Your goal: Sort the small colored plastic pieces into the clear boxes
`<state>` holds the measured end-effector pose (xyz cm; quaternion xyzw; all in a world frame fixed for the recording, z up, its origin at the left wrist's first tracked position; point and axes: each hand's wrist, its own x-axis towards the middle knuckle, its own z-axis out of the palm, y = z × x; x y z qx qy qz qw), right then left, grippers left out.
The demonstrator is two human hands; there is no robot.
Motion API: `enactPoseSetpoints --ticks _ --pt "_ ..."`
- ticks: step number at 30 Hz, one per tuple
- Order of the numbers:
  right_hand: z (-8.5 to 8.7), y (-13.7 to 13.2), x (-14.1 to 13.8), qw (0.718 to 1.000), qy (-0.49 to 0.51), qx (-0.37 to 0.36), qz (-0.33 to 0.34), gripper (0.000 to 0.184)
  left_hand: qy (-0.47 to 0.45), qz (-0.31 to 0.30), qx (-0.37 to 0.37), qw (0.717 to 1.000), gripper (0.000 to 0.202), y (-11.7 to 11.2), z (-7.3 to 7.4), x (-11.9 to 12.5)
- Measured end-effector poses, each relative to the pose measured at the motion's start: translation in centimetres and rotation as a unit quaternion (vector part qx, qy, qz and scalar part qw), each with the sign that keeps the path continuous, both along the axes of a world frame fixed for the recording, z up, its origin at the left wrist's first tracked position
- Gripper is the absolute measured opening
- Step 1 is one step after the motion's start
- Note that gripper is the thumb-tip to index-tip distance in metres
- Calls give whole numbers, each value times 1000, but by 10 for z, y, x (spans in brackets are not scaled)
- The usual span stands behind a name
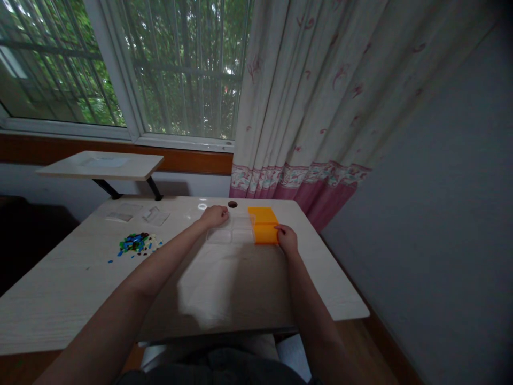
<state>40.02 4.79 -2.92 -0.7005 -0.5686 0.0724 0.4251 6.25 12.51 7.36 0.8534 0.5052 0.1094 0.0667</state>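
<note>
Two bare arms reached across a pale wood-grain rectangular surface (328,283). Near its far side, right of centre, lay a flat, bright orange rectangular panel (266,234), marked across its middle by a crease or seam. Just to its left, meeting or slightly overlapping it, was a shallow, clear plastic tray with several compartments (219,236).

The right hand (287,239) touched the panel's right edge, fingers close together; whether they pinched it or merely pressed could not be told. The left hand (215,215) was curled, narrow, at the tray's far left corner; its fingertips were too small to show any grip.

The panel was probably light, thin and smooth, perhaps plastic, fairly stiff but liable to bend along that middle line. Its outer edges seemed the surest hold, one on each side of the line. The tray looked light too, rigid, slippery and easily cracked if squeezed; its rim or corners seemed safer than the thin walls.

Well to the left lay a loose pile of small blue, green, dark and cream pieces (136,243).
</note>
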Motion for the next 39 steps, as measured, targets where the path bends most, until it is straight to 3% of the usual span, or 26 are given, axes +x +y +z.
enactPoseSetpoints --ticks 14,28,33,39 --pt "1 -1 -1 1000 -3 7 2 33 -50 -5 8 999 26 2 3 -1" --pt "0 0 0 1000 6 6 2 33 -69 1 14 998 25 -12 4 -6" --pt "4 -2 0 1000 8 -1 6 33 -78 8 47 996 34 -17 13 -29" --pt "5 -3 -1 1000 13 -11 3 32 -74 42 94 992 38 -16 27 -85"
